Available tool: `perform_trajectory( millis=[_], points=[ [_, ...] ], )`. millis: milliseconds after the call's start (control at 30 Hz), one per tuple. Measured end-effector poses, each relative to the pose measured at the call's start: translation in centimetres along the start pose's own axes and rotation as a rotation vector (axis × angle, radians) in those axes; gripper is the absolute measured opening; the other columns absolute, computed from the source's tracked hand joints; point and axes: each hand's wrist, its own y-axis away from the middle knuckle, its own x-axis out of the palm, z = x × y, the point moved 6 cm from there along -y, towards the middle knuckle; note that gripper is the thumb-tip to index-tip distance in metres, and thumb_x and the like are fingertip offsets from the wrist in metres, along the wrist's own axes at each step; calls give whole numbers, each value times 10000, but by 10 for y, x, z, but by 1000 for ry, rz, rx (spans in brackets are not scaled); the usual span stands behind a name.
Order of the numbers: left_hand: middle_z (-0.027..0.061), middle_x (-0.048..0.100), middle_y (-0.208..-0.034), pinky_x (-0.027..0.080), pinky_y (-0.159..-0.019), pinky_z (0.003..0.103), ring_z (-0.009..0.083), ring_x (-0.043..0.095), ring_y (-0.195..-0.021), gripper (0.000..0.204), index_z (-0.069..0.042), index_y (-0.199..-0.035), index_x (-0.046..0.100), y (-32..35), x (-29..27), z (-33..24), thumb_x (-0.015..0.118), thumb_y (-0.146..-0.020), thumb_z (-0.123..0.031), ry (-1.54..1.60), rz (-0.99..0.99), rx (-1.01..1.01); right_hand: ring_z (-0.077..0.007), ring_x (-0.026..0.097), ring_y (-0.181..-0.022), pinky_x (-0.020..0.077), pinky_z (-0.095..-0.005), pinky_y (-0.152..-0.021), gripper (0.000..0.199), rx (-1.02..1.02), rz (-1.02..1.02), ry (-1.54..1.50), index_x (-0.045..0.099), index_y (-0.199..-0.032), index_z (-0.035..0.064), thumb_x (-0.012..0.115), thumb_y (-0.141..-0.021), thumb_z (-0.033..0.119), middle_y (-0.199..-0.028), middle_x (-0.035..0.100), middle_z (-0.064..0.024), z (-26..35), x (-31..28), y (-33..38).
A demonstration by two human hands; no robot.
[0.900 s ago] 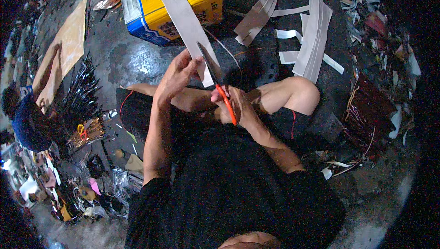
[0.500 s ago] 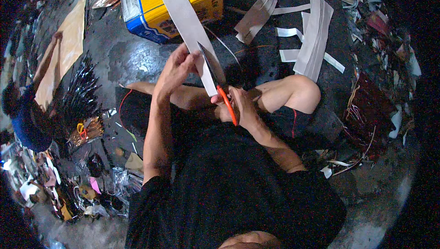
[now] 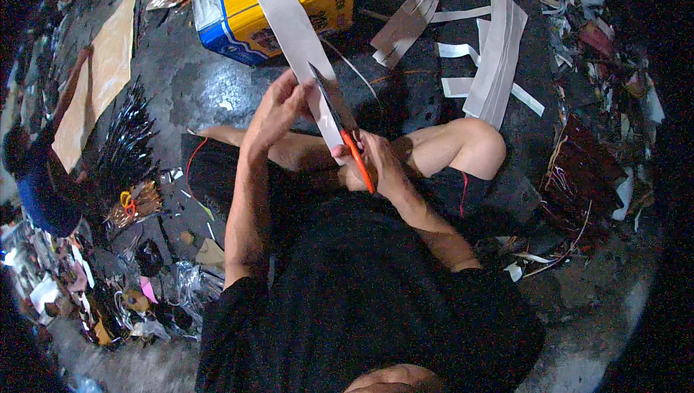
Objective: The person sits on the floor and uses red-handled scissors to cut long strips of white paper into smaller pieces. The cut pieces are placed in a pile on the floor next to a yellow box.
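Observation:
A long pale grey-white strip, like card or stiff sheet, slants across a yellow and blue box and down toward my lap. My left hand pinches the strip's left edge near its lower part. Orange-handled scissors are gripped in my right hand. Their dark blades lie lengthwise along the strip, tips pointing up and away from me, just right of my left fingers. The strip's near end reaches close to my right thumb.
On the floor at right lie a stack of pale strips, a smaller bundle and narrow offcuts. Left are a tan sheet beside another person's arm, dark shiny strands and scattered scraps. More scraps line the right side.
The scissors' handles have drawn closer together, and the blade tips sit slightly farther up the strip. The strip's near end has shifted a little toward my lap. My left hand keeps its hold.

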Motion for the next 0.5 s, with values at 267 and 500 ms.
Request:
perform_trajectory(
  millis=[267, 500],
  points=[
    [50, 558, -985, 438, -718, 253, 140, 528, -875, 328, -40, -1145, 462, 5, -3, 0, 463, -874, -226, -57, -73, 24, -368, 578, -717, 451, -378, -600, 325, 56, 15, -94, 545, -846, 23, 543, -783, 341, -740, 578, -205, 26, 1, -3],
    [-11, 513, -746, 415, -530, 223, 72, 481, -623, 233, -26, -1019, 482, 5, 2, -16, 430, -893, -214, -60, -125, 182, -308, 602, -722, 466, -347, -626, 226, -166, -33, 138, 545, -851, 19, 552, -773, 231, -767, 615, -134, 15, -2, -12]
  ],
)
